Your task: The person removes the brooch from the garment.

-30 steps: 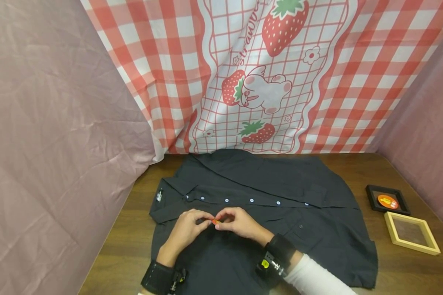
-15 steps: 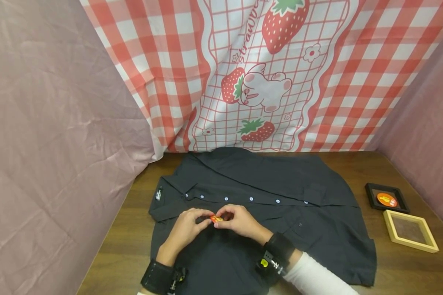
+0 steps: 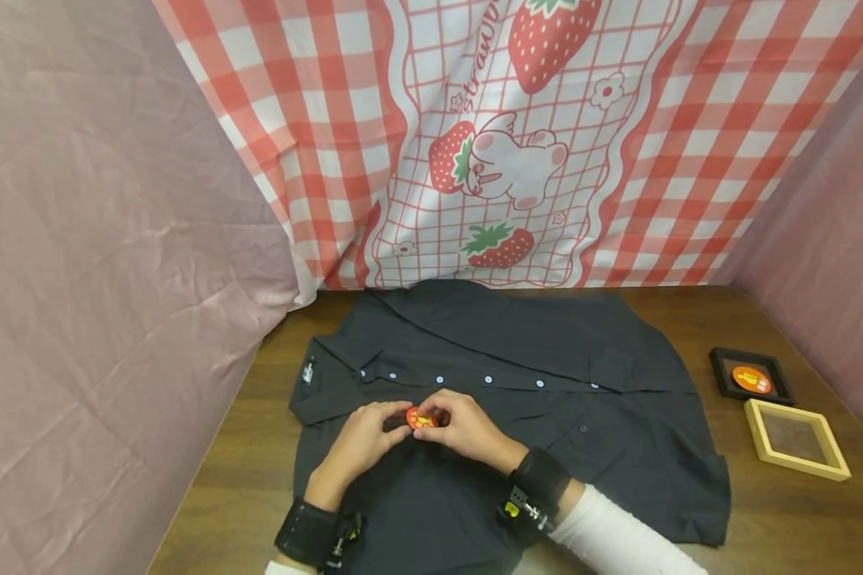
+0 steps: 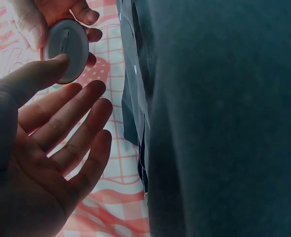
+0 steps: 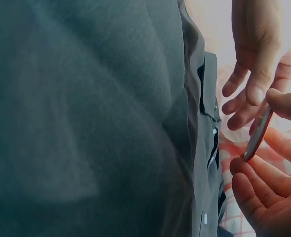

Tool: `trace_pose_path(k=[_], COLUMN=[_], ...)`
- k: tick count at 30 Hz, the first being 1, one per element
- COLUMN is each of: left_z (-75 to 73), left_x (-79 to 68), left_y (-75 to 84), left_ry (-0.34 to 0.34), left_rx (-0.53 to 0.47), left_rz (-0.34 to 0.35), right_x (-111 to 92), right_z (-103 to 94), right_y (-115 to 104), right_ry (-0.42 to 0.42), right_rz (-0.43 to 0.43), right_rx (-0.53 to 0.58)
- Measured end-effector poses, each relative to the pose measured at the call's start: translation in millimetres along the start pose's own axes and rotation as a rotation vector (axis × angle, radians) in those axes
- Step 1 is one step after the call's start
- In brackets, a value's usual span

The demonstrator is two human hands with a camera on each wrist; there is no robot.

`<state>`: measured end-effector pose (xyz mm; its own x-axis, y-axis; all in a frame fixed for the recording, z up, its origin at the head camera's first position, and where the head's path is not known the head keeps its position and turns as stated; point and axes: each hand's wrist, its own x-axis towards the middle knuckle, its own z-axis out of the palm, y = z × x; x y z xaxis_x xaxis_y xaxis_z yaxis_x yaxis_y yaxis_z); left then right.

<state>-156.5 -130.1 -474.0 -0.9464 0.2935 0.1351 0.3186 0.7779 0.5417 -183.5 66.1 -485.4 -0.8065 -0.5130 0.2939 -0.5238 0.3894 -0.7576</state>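
Note:
A round pin badge [image 3: 422, 418], red with a yellow design, is up between both hands over a black shirt [image 3: 618, 447]. My right hand [image 3: 467, 430] pinches it by its edge from the right. On the other side, my left hand [image 3: 370, 435] has its thumb on the badge's pale back and its index fingertip at the edge. That back, with a narrow metal pin along it, shows in the left wrist view on the badge [image 4: 74, 49]; the left hand's other fingers [image 4: 93, 126] spread below. The right wrist view catches the badge [image 5: 259, 133] nearly edge-on.
The shirt lies spread on a brown wooden table [image 3: 223, 479], its collar to the left and pale buttons along the middle. At the right are a black frame [image 3: 719, 375] with another round badge [image 3: 751, 379] and a pale wooden frame [image 3: 798, 469]. A strawberry-print cloth [image 3: 503, 176] hangs behind.
The badge has tilted from nearly edge-on, so its printed face now shows toward the head camera. Both hands stay close together over the shirt; the whole scene shifts slightly upward in view.

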Motion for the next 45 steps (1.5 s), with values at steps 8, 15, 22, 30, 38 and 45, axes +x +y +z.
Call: trace_pose_path(k=[8, 15, 22, 30, 38, 45], left_z=[-2.5, 1.9, 2.8, 0.7, 0.6, -1.4], left_x=[-0.5, -3.3, -8.2, -7.4, -10.1, -10.4], left_y=[-0.9, -4.4, -5.5, -2.0, 0.3, 2.3], left_ry=[-0.070, -0.122, -0.163, -0.259, -0.286, -0.330], left_rx=[0.037, 0.018, -0.016, 0.010, 0.043, 0.091], left_rz=[-0.032, -0.053, -0.073, -0.179, -0.189, -0.223], right_x=[-1.9, -5.1, -5.6, -7.0, -10.9, -11.5], right_z=[-1.1, -0.2, -2.2, -5.2, -4.2, -7.2], right_y=[1.4, 3.1, 3.8, 5.4, 7.1, 6.6], right_ry=[0.022, 0.031, 0.054, 0.066, 0.053, 0.057], right_rz=[-0.008, -0.016, -0.031, -0.022, -0.014, -0.018], right_rx=[-0.050, -0.065, -0.081, -0.084, -0.074, -0.055])
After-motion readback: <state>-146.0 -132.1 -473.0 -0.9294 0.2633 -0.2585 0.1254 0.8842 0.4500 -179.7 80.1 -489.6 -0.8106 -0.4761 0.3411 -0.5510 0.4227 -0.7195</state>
